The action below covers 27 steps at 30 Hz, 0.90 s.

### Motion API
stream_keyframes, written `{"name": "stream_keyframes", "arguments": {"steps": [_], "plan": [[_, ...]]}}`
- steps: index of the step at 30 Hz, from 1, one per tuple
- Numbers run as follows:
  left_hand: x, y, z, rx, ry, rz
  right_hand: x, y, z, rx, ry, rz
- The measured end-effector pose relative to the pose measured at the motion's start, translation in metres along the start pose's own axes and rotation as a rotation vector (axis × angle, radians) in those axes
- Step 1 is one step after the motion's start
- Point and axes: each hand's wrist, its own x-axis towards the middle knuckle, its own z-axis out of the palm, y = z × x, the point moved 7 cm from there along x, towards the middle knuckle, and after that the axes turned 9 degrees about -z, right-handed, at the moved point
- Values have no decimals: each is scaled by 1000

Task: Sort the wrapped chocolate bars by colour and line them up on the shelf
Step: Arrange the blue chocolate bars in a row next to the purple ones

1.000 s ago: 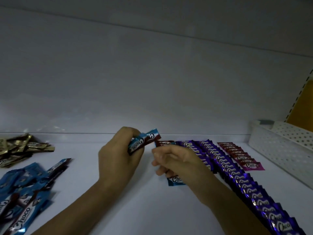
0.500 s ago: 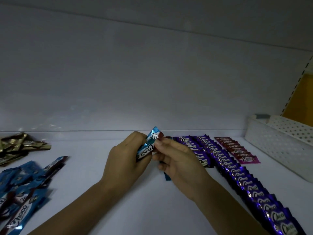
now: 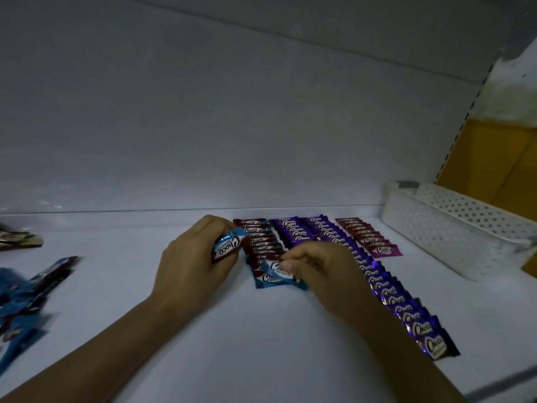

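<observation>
Now the right hand [image 3: 316, 269] is down on the white shelf [image 3: 232, 344], whereas half a second ago it was up at the left hand [image 3: 191, 266], pinching the top end of a bar held there. Its fingertips [image 3: 287, 264] are curled and pinch a shiny blue foil-wrapped chocolate bar [image 3: 276, 276] that lies at the near end of the row of blue-and-brown wrapped bars [image 3: 255, 239]. That row runs from the shelf's back edge toward the front. The left hand is curled round a small bunch of the same blue-wrapped bars [image 3: 228, 247], held upright just left of the row. So one more bar seems to have passed from the bunch to the line, and the blue row grows by one. To its right lie two rows of purple-wrapped bars [image 3: 386, 292], one of them reaching well toward the shelf's front edge. A short row of pink-wrapped bars [image 3: 369, 237] lies beyond them, and a white perforated plastic basket [image 3: 453, 228] stands at the right edge. A loose heap of blue-wrapped bars [image 3: 26, 292] remains at the left edge, with some gold-wrapped bars [image 3: 17, 241] behind it, so plenty of sorting is judged to be left.
</observation>
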Motion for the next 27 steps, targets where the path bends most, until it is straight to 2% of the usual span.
{"name": "stream_keyframes", "arguments": {"steps": [4,8,18,20,23,25,27], "plan": [[0,-9,-3,40,30,-92,-6,4,15,-218,-75,-79],[0,-12,-3,56,23,-134,-5,1,19,-362,-72,-144],[-1,-6,0,101,-23,-102,-3,-5,22,-420,-5,-157],[-2,1,-1,144,-30,-44,-4,-7,20,-277,36,-112],[-6,18,-2,258,-46,99,-5,-17,25,171,59,-38],[-9,28,0,299,-53,174,-6,-25,27,230,80,-96],[-10,34,5,280,-112,168,-4,-22,22,272,140,-98]]}}
